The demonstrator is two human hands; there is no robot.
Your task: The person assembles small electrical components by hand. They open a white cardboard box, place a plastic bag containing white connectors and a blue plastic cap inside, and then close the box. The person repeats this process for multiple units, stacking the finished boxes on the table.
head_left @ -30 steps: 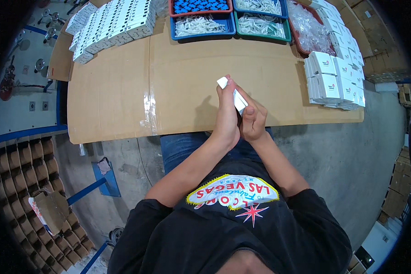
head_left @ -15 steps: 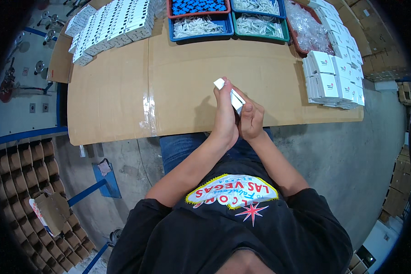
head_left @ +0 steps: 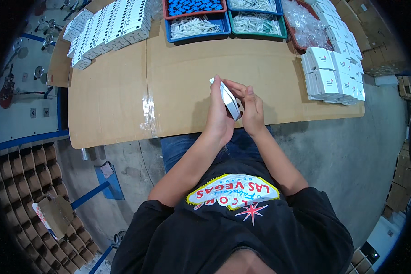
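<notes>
Above the near edge of the cardboard-covered table, a small flat white box (head_left: 229, 101) stands tilted between my two hands. My left hand (head_left: 218, 114) grips it from the left, the thumb lying along its side. On the other side is my right hand (head_left: 253, 112), its curled fingers reaching the box's far edge and its thumb raised off it. A gap shows between the right palm and the box. Parts of the fingers are hidden behind the box.
Stacked white boxes (head_left: 328, 81) stand at the table's right, with rows of white cartons (head_left: 109, 32) at the far left. Along the back are a blue tray (head_left: 227, 30) and a green tray (head_left: 283, 34) of small white pieces, and clear plastic bags (head_left: 306, 23).
My hands have parted slightly, and more of the white box's face shows. My right thumb has lifted away from the box and points upward. The left hand keeps its grip.
</notes>
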